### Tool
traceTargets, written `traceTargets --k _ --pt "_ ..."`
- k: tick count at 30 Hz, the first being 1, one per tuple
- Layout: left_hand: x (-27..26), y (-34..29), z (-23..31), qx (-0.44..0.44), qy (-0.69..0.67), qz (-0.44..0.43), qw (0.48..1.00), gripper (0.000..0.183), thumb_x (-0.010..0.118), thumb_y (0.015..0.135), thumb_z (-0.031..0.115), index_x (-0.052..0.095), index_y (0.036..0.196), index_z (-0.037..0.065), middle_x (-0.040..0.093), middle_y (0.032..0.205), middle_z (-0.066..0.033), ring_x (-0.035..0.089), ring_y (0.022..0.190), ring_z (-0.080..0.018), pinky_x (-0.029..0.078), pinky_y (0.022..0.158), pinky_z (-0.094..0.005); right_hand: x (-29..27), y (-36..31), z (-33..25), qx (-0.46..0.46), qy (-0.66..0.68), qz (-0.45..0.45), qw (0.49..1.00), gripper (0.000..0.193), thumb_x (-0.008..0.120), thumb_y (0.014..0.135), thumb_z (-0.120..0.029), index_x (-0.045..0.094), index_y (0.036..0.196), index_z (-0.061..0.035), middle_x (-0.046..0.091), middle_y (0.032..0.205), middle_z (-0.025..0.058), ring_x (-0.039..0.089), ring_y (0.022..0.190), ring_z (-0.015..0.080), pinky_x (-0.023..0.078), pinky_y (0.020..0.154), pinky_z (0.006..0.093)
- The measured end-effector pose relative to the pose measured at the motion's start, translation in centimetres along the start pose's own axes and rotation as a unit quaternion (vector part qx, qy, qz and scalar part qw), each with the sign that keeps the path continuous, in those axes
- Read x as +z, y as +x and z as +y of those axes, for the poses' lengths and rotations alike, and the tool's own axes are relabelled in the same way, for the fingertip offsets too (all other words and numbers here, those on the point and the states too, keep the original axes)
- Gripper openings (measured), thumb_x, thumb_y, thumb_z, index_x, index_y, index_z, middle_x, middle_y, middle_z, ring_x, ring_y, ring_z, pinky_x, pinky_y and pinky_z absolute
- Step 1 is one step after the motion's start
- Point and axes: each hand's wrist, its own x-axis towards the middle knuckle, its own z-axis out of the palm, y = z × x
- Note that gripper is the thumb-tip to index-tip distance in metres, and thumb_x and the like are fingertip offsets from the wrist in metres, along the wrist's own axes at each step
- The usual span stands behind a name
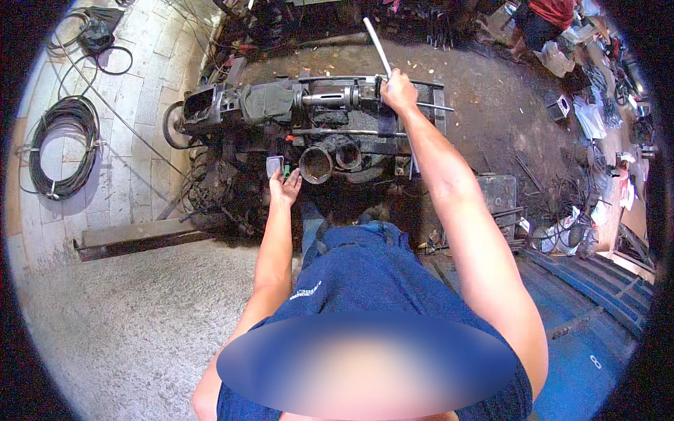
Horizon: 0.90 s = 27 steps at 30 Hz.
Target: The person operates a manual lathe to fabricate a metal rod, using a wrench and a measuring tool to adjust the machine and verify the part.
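A long pale metal pipe (378, 46) rises at a slant from my right hand (399, 91), which is closed round its lower end at the right part of a dark, greasy machine (263, 102). Whether the pipe is fixed to the machine is hidden by the hand. My left hand (286, 188) is held palm up with fingers apart, at the machine's near side. Its fingertips are by a grey box (274, 165) and a small green part (287, 170); contact cannot be made out. Right of these fingers is a round, cup-like container (316, 165) with brownish contents.
A coil of black cable (64, 147) hangs on the pale block wall at left. Loose parts, bags and a white square-faced object (559, 108) lie at right. Blue ridged panels (590, 295) cover the floor at lower right. A metal beam (137, 233) runs along the left.
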Motion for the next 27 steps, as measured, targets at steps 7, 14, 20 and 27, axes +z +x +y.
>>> traceTargets --k 7,14,20,27 --pt "-1.0 1.2 -0.1 -0.008 0.063 0.011 0.998 0.037 0.045 0.093 0.036 0.039 0.121 0.013 0.059 0.111 -0.0135 0.062 0.098 -0.0244 0.046 0.086 -0.0394 0.2 0.3 0.4 0.02 -0.008 -0.013 1.0 0.038 0.06 0.08 -0.031 0.052 0.099 0.0013 0.063 0.09 0.024 0.063 0.085 0.0405 0.051 0.074 0.049" --pt "-1.5 1.9 0.2 -0.023 0.114 -0.008 0.993 0.042 0.044 0.094 0.036 0.037 0.128 0.014 0.056 0.116 -0.0121 0.06 0.1 -0.0236 0.047 0.084 -0.0376 -0.5 0.0 0.1 0.003 -0.01 -0.016 1.0 0.035 0.059 0.078 -0.026 0.053 0.099 0.001 0.063 0.091 0.0235 0.063 0.086 0.0393 0.051 0.074 0.0485" --pt "-1.4 2.0 1.5 -0.05 0.118 0.004 0.992 0.022 0.043 0.093 0.028 0.049 0.1 0.008 0.061 0.105 -0.0142 0.062 0.098 -0.0273 0.049 0.082 -0.0406 -0.5 0.0 -0.5 0.012 -0.013 -0.003 1.0 0.035 0.059 0.08 -0.029 0.053 0.097 0.0011 0.064 0.088 0.0233 0.063 0.084 0.0404 0.051 0.074 0.0491" --pt "-2.0 4.3 2.2 -0.099 0.112 0.007 0.989 0.027 0.047 0.092 0.028 0.046 0.109 0.008 0.06 0.1 -0.0092 0.062 0.094 -0.0237 0.048 0.086 -0.04 -0.6 -0.4 -0.5 0.017 -0.029 0.013 0.999 0.04 0.059 0.083 -0.037 0.054 0.096 0.0006 0.064 0.085 0.0233 0.063 0.082 0.0418 0.051 0.071 0.0495"
